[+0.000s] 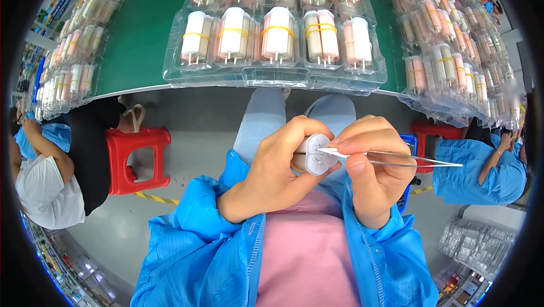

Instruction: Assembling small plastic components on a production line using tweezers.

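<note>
My left hand (pixel 277 162) is wrapped round a small bundle of white-ended cylinders (pixel 321 162), held above my lap with the round ends facing up. Pinched in my right hand (pixel 377 162) is a pair of metal tweezers (pixel 419 162) with white tips. The tips reach onto the ends of the cylinders, near where they meet; whether they grip anything there is too small to tell. The far ends of the bundle are hidden by my left fingers.
Ahead on the green table (pixel 144 29), a clear plastic tray (pixel 272 77) holds rows of banded white, pink and beige cylinders. Stacked trays of cylinders (pixel 447 75) stand at both sides. A red stool (pixel 139 160) and other people in blue sleeves flank me.
</note>
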The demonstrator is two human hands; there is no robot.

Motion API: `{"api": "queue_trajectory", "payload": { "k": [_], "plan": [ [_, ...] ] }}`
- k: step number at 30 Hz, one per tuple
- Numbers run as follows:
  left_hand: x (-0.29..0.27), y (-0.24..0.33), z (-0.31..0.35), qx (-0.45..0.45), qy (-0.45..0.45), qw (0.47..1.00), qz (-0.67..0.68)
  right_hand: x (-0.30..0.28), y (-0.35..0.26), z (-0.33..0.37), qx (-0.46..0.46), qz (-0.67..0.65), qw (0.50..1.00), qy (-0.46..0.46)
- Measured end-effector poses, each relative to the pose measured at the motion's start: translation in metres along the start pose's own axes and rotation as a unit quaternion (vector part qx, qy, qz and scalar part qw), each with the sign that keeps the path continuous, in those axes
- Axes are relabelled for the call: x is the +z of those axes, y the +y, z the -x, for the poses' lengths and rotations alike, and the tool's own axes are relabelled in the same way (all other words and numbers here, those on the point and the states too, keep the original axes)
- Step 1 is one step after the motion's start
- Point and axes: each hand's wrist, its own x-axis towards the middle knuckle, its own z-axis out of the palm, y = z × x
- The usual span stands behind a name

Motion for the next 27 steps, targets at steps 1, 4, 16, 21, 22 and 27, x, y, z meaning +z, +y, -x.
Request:
{"api": "queue_trajectory", "payload": {
  "k": [1, 4, 16, 21, 22, 27],
  "plan": [
    [-0.0003, -0.0007, -0.0008, 0.010, 0.000, 1.000, 0.004, -0.0014, 0.0008, -0.0017, -0.006, 0.005, 1.000, -0.011],
    [-0.0013, -0.0010, -0.0014, -0.004, 0.002, 1.000, 0.023, -0.0029, 0.0009, -0.0017, -0.007, 0.009, 0.999, -0.030],
    [-0.0044, -0.0080, -0.0032, 0.053, 0.000, 0.997, -0.052, -0.0014, 0.0044, 0.0007, 0.002, 0.009, 0.999, -0.035],
    [-0.0024, -0.0076, -0.0027, 0.034, 0.010, 0.998, -0.045, -0.0006, 0.0041, 0.0013, 0.010, 0.005, 0.999, -0.032],
    [-0.0027, -0.0073, -0.0025, 0.035, 0.010, 0.998, -0.049, -0.0012, 0.0040, 0.0012, 0.012, 0.009, 0.999, -0.036],
    [-0.0041, -0.0078, -0.0017, 0.044, 0.006, 0.998, -0.055, 0.0004, 0.0035, 0.0016, 0.011, 0.007, 0.999, -0.035]
  ]
}}
